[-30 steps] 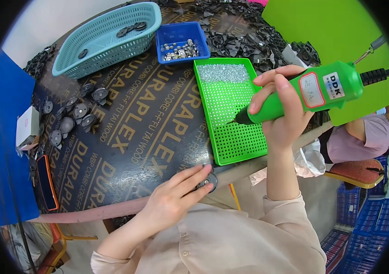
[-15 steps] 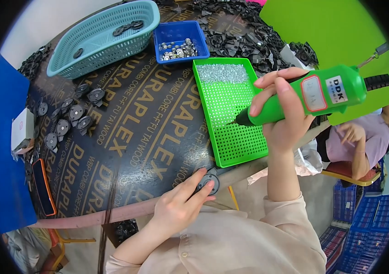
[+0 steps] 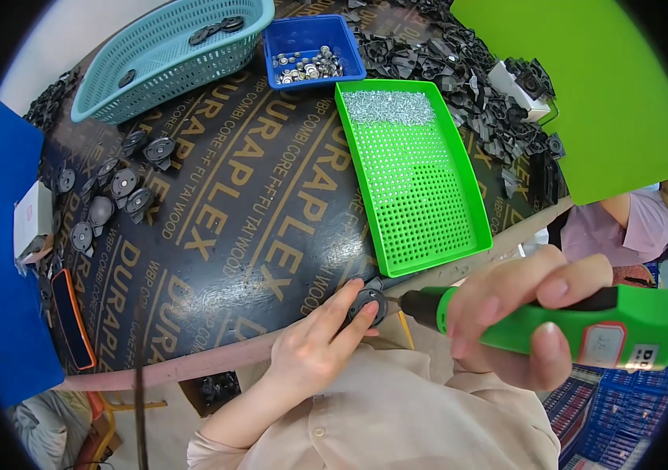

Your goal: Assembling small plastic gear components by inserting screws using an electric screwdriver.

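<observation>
My left hand (image 3: 306, 345) is closed at the table's near edge, its fingers holding a round black plastic part (image 3: 368, 304). In my right hand (image 3: 510, 313), a green electric screwdriver (image 3: 639, 317) lies nearly level, with the fingers wrapped around its body. Its black nose (image 3: 420, 305) points left, and the thin bit reaches the right side of the black part; whether it sits in a screw cannot be made out. Just beyond both hands is a green perforated tray (image 3: 436, 235), with many small silvery screws (image 3: 389, 107) gathered at its far end.
A turquoise basket (image 3: 126, 106) with a few black discs stands at the far left, beside a blue bin (image 3: 275, 81) of small metal pieces. Loose round black parts (image 3: 124, 182), a phone (image 3: 74, 321) and a white box (image 3: 32, 223) lie left. Black parts (image 3: 459, 86) heap far right; a person (image 3: 620, 227) sits beyond.
My right hand has brought the screwdriver down from over the green tray to the black part, turning it so the nose points left. My left hand keeps its hold, nearly still.
</observation>
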